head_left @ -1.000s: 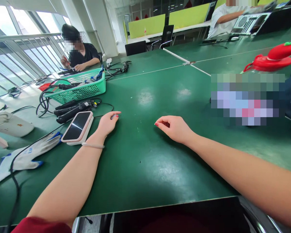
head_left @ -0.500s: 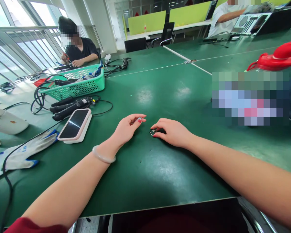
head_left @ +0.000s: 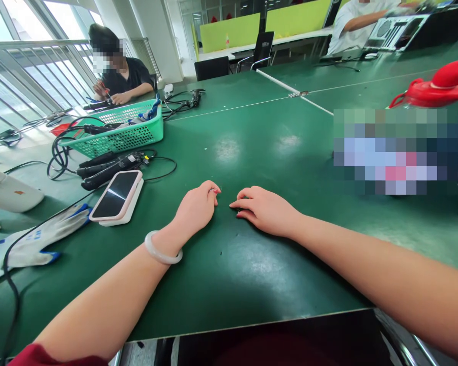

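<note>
Both my hands rest close together on the green table (head_left: pixel 252 284), near its middle. My left hand (head_left: pixel 196 209) wears a pale bangle and has its fingers curled in. Its thumb and fingertips are pinched on something tiny that I cannot make out. My right hand (head_left: pixel 266 209) lies knuckles up a few centimetres to the right of it. Its fingers are bent down against the table, covering whatever is under them. The fingertips of the two hands almost touch.
Left of my hands are a phone on a white stand (head_left: pixel 116 197), black corded tools (head_left: pixel 110 166), a green basket (head_left: pixel 118 133) and white-blue gloves (head_left: pixel 36 243). A red-lidded bottle (head_left: pixel 438 86) stands at right. A dark tray (head_left: pixel 275 340) lies at the near edge. People sit at the far side.
My left hand has moved right from beside the phone to meet my right hand. Its fingers have curled shut. The small dark piece seen under my right fingertips is now covered.
</note>
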Demonstrator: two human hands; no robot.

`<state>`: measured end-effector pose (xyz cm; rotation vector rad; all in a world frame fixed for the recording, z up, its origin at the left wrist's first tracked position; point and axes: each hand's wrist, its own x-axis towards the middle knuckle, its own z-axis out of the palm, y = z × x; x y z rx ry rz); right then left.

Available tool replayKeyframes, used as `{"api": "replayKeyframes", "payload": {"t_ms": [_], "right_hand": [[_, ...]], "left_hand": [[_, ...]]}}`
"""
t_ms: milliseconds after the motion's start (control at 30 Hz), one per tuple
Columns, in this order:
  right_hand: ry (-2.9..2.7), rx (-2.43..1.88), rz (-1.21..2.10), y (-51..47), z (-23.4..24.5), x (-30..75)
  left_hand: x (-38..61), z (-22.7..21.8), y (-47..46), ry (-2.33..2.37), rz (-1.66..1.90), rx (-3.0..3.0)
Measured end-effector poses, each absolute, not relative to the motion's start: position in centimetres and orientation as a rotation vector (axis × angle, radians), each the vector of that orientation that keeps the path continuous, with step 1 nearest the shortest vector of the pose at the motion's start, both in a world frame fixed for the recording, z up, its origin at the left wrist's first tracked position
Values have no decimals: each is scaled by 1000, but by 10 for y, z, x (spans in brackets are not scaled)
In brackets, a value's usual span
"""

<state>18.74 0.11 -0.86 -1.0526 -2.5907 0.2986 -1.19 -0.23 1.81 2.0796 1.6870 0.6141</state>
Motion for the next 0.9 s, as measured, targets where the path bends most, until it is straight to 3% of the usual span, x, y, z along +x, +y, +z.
{"api": "replayKeyframes", "payload": {"t_ms": [333, 600, 900], "right_hand": [[-2383, -1187, 688, 8, 0, 196], [-1867, -1210, 1175, 8, 2, 198], [-1763, -1157, 1266, 2, 4, 191]], "left_hand": [[1, 14, -4, 1121, 689, 1544], [-3, 12, -3, 1356, 679, 1783], [1, 14, -9, 1296, 582, 2070]]}}
